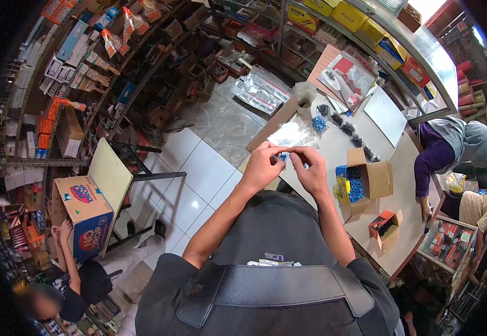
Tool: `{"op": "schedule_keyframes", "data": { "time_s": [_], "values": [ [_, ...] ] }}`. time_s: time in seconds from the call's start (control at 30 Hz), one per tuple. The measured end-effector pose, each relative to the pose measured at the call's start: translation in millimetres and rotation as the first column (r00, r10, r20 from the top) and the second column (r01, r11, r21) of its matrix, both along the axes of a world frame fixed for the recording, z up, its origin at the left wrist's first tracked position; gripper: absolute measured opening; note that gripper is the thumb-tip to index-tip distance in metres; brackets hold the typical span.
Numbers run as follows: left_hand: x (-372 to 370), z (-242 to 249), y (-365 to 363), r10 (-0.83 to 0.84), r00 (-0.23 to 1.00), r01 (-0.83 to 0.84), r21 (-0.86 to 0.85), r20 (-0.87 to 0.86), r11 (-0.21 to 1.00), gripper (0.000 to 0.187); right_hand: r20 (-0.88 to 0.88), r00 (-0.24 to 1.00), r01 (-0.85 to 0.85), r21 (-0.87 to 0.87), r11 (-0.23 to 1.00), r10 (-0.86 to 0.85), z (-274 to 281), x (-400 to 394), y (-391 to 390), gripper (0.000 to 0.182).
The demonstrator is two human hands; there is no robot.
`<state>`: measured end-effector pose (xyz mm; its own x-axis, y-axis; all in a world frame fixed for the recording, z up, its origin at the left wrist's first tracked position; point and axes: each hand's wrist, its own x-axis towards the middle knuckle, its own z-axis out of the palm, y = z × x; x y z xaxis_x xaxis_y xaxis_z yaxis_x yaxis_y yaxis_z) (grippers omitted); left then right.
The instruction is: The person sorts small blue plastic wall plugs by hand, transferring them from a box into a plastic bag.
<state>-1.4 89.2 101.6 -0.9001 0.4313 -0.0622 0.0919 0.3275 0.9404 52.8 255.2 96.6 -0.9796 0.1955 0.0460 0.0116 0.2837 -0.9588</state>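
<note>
Cardboard box (373, 178) holds blue pieces (355, 187); hands (287, 165) pinch one.

open carton (361, 179) on the counter (406, 168), right of both hands, small box (385, 225) nearer.

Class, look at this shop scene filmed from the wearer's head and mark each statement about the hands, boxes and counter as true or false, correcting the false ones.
1. Both hands, left hand and right hand, meet over a small clear bag with blue pieces. True.
2. The open cardboard box on the counter holds red parts. False: its parts are blue.
3. A row of small dark packets lies on the counter. True.
4. The counter is bare except for one box. False: it also carries a second small box, bags and a flat sheet.
5. A person in a purple sleeve leans at the counter's far side. True.
</note>
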Motion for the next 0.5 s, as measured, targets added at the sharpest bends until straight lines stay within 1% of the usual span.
{"op": "schedule_keyframes", "data": {
  "time_s": [0.07,0.1,0.17,0.2,0.27,0.3,0.37,0.4,0.43,0.5],
  "values": [
    [0,-4,-1,0.018,1.0,-0.018,-0.011,0.005,1.0,0.036,0.012,0.993,0.115,0.017,0.993,-0.115,-17,-1,10,0.013],
    [0,-4,-1,0.018,1.0,-0.017,-0.01,0.007,1.0,0.036,0.065,0.982,0.178,0.021,0.984,-0.179,-28,-2,17,0.013],
    [0,-6,-3,0.032,0.999,-0.032,-0.017,0.016,0.999,0.035,0.079,0.959,0.267,0.059,0.962,-0.271,-54,-4,35,0.015],
    [1,-7,-3,0.031,0.999,-0.031,-0.015,0.019,0.999,0.035,0.081,0.959,0.268,0.061,0.961,-0.272,-70,-4,45,0.015],
    [1,-10,-4,0.043,0.999,-0.043,-0.001,-0.001,0.999,0.034,0.051,0.933,0.333,0.247,0.91,-0.356,-102,0,67,0.024],
    [2,-12,-4,0.041,0.999,-0.041,-0.001,0.002,0.999,0.034,0.054,0.932,0.335,0.249,0.909,-0.358,-113,2,75,0.024],
    [3,-15,-4,0.047,0.999,-0.047,0.028,0.01,0.999,0.034,0.141,0.925,0.272,0.405,0.873,-0.354,-136,7,91,0.035],
    [4,-15,-5,0.045,0.999,-0.046,0.027,0.013,0.999,0.034,0.191,0.918,0.255,0.39,0.885,-0.348,-149,7,95,0.04],
    [4,-15,-5,0.033,0.999,-0.033,0.007,0.014,0.999,0.034,0.193,0.916,0.257,0.391,0.884,-0.351,-161,11,96,0.04],
    [4,-12,-4,0.021,1.0,-0.021,-0.011,0.014,1.0,0.035,0.194,0.954,0.121,0.45,0.885,-0.229,-163,14,94,0.043]
  ]
}}
